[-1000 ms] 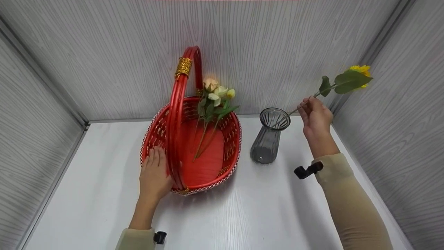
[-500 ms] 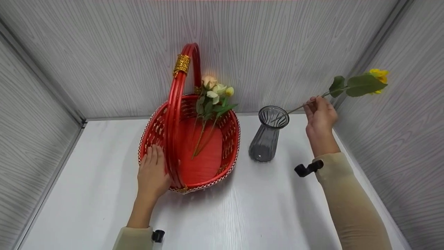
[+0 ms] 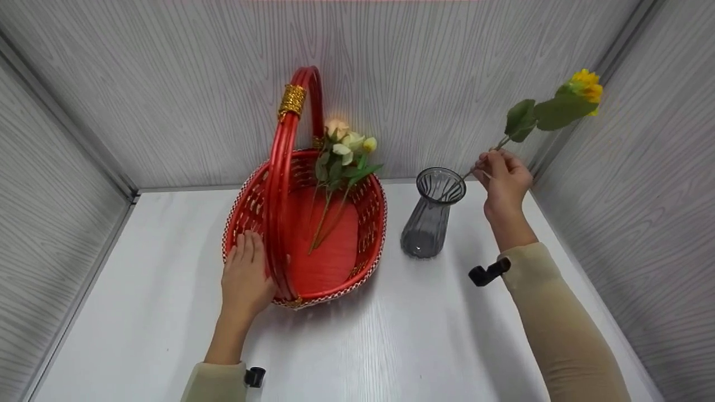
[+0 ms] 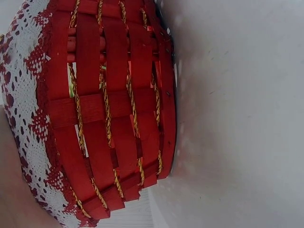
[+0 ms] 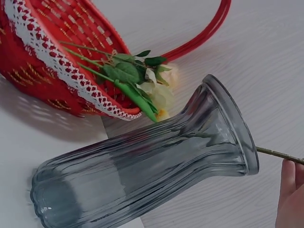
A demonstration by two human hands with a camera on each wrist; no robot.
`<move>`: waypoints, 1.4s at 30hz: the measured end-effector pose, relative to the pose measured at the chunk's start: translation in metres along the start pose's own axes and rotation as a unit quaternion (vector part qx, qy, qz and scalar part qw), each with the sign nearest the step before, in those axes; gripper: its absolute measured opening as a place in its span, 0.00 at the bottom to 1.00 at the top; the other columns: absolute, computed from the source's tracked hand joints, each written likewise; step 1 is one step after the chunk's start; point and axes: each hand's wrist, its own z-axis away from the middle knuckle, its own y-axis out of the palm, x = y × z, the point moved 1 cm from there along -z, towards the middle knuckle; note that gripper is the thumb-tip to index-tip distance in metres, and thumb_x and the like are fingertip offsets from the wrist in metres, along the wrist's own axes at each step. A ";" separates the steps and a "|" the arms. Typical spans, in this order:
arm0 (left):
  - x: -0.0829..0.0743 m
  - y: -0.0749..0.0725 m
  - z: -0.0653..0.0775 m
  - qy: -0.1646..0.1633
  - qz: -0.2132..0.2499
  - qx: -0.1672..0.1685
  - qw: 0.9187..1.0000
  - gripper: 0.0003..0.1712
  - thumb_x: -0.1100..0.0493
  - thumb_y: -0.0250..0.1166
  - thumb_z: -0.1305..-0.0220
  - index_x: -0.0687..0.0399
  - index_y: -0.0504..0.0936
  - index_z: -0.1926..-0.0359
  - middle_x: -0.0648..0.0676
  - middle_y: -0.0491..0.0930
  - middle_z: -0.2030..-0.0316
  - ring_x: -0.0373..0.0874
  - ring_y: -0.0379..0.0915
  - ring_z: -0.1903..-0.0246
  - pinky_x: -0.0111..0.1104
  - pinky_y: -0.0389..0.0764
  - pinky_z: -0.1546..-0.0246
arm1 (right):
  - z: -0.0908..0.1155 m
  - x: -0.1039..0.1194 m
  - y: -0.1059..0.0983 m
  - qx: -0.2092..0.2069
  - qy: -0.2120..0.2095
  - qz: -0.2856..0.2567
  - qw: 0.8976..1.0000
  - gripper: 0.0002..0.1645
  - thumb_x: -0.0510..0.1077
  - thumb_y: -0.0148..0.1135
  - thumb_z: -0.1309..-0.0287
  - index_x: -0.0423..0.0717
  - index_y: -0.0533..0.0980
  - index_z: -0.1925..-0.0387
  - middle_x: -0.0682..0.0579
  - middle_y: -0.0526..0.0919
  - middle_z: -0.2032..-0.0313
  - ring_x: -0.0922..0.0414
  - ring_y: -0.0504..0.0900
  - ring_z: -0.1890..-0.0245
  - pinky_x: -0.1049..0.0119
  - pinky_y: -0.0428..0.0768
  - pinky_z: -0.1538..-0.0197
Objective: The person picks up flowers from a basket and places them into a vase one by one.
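In the head view, my right hand (image 3: 504, 181) pinches the stem of a yellow sunflower (image 3: 585, 86) with green leaves (image 3: 564, 111). The flower slants up to the right, its lower stem running into the mouth of a grey ribbed glass vase (image 3: 433, 215). That vase (image 5: 147, 161) fills much of the right wrist view, with the stem (image 5: 275, 153) crossing its rim. My left hand (image 3: 246, 279) rests over the near-left rim of a red woven basket (image 3: 335, 279), fingers straight against its inside. A thumb tip shows past the handle. In the left wrist view, the basket's outer wall (image 4: 109, 109) hides those fingers.
Peach and white roses (image 3: 347, 142) with green leaves lean inside the basket at its back right. The tall red handle (image 3: 285, 184) with gold binding arches over it. Grey wood-grain panels (image 3: 424, 84) enclose the white table (image 3: 357, 357) at the back and sides.
My right hand first shifts right, then comes back left and slightly up, bringing the sunflower to a steeper tilt with its stem in the vase mouth. My left hand stays at the basket.
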 end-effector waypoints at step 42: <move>0.001 -0.001 0.000 0.015 0.007 -0.021 1.000 0.45 0.50 0.55 0.36 0.73 0.53 0.26 0.71 0.55 0.27 0.63 0.46 0.24 0.53 0.46 0.24 | 0.013 -0.004 0.039 0.214 -0.058 0.370 0.902 0.11 0.40 0.62 0.38 0.34 0.81 0.60 0.39 0.85 0.67 0.55 0.85 0.70 0.67 0.86 0.65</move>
